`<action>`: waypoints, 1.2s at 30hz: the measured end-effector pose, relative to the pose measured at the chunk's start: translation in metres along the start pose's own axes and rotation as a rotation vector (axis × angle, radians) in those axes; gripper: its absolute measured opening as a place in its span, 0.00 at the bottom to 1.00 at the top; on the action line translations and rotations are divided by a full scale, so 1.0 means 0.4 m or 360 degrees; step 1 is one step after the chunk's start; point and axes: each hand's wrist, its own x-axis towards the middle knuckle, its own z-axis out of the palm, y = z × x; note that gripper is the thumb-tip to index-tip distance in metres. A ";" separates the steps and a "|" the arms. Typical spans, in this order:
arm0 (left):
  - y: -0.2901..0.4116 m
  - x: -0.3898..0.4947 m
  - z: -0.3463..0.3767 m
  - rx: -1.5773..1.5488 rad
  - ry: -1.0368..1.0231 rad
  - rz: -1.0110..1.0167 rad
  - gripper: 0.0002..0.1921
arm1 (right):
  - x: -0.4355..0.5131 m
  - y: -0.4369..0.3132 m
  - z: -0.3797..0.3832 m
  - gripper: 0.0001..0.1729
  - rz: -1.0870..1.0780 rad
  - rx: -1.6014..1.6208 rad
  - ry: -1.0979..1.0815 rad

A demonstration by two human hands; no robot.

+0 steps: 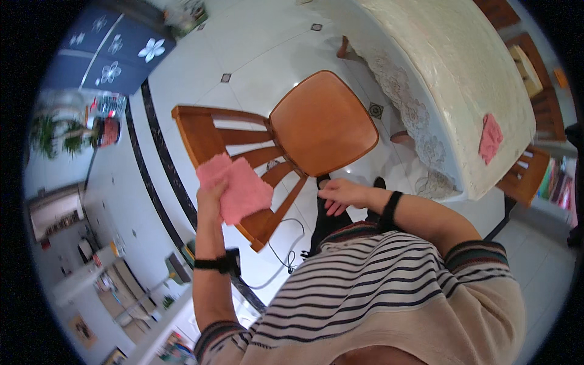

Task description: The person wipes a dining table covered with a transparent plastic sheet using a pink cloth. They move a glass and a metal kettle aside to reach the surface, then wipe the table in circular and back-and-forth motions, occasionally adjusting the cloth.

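My left hand (212, 198) grips a folded pink cloth (244, 189) by its left side, in front of the top rail of a wooden chair's backrest (196, 132). Whether the cloth touches the wood I cannot tell. The chair's smooth brown seat (324, 123) lies beyond the slats. My right hand (340, 194) holds nothing, with its fingers loosely bent and apart, near the seat's front-right corner and above my legs. A second pink cloth (491, 139) lies crumpled on the covered table at the right.
The table (456, 59) has a cream cover with a lace edge hanging down. More wooden chairs (524, 175) stand at its far side. A cable (292, 255) lies on the tiled floor by my feet. A dark blue flowered cabinet (109, 50) and a potted plant (68, 132) are at the left.
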 end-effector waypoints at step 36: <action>0.421 -0.027 0.672 0.0265 -0.0384 0.0164 0.23 | -0.107 -0.192 -0.073 0.19 0.0115 0.1955 0.0600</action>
